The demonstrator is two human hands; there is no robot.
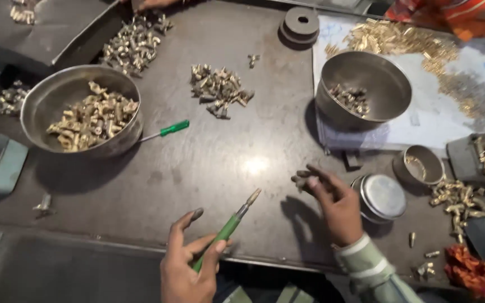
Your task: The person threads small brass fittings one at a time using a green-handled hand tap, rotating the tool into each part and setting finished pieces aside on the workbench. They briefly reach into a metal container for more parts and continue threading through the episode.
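Left hand (189,264) gripping green-handled screwdriver (228,227), tip raised, forefinger spread off. Right hand (332,205), just right of the screwdriver tip, fingers pinching small brass fittings (303,178). Best to line tip and fitting squarely above the table (242,151).

Screwdriver (228,227): green handle, metal shaft with a brass piece on its tip, tilted up-right above the table's near edge.
Small fittings (303,178): dark, clustered at fingertips.

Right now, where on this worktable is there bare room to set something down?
Bare metal lies mid-table, between the loose fitting pile, the left bowl and both hands. The right side is crowded: bowl, tins, brass parts.
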